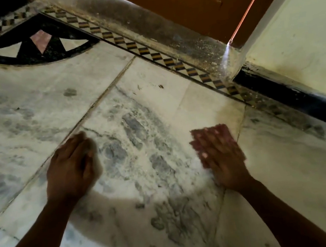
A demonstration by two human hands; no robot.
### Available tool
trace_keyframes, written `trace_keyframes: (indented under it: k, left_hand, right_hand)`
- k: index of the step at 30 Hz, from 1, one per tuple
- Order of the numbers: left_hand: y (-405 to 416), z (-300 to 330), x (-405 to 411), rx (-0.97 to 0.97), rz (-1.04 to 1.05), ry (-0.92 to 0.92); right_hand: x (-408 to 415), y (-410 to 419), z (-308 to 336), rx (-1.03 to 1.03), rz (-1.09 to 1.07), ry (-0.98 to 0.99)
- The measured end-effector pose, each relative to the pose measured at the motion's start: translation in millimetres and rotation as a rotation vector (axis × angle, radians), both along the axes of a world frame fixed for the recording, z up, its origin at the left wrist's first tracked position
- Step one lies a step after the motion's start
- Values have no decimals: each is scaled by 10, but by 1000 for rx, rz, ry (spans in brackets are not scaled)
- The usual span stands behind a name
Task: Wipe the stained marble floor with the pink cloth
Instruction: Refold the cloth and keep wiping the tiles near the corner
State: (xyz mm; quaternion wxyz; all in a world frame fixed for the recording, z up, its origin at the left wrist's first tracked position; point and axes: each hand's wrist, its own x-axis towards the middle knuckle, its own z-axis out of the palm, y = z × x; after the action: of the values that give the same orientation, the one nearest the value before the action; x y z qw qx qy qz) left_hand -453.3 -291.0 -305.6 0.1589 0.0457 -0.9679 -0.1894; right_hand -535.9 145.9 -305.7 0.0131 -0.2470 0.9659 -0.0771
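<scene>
Dirty marble floor (144,147) lay beside flat right hand (223,156) fingers (208,140) pressing the pink cloth (224,130), which might slip; left hand (70,172) rested loosely curled, holding nothing.

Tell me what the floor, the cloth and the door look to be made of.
Floor: pale marble slabs, grey-veined and dull with stains, jointed by thin lines. Pink cloth under the right hand: soft woven fabric by its look, though blurred. Door: likely wood, brown, with panel grooves.

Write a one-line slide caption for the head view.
Right hand presses the pink cloth flat on the stained marble floor; left hand rests nearby.
</scene>
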Motion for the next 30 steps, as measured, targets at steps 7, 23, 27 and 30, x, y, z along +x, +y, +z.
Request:
trace_keyframes:
  k: [7,23,27,30]
  left_hand:
    - [39,-94,63,-22,-52,19]
    - [1376,-93,662,9,95,-196]
    - [1540,-84,933,18,93,-243]
    - [1679,-29,1161,39,71,-304]
  right_hand:
    - [-742,-299,-151,122,-283,-62]
    - [-11,-205,-32,-82,161,-50]
    - [418,352,-37,-89,133,-13]
    - [139,310,-85,-49,-186,-37]
